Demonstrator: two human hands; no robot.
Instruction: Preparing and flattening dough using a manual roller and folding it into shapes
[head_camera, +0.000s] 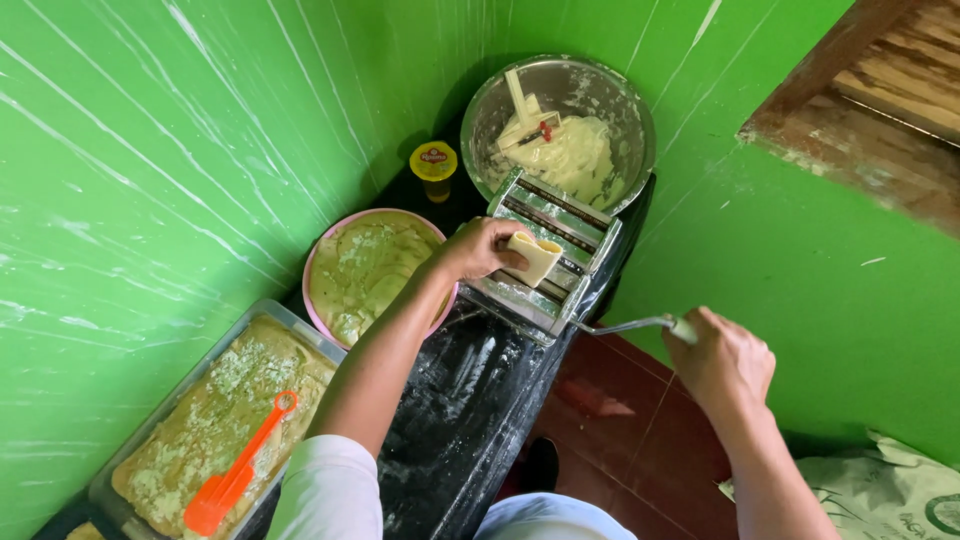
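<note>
Steel roller (548, 262) | left hand (478, 250) pinches folded dough (535, 256) atop it | right hand (722, 358) clenched on crank (640, 324) beside | we judge: feed square, crank evenly.

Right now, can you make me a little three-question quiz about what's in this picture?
1. True or false: the left hand holds a folded piece of dough on top of the pasta machine.
2. What does the right hand grip? A) the orange scraper B) the crank handle C) the yellow-lidded jar
3. Fill in: the metal bowl behind the machine holds cut ____.

Key
1. True.
2. B: the crank handle. The orange scraper lies in the clear tray and the yellow-lidded jar stands by the pink bowl.
3. Noodles.
</note>
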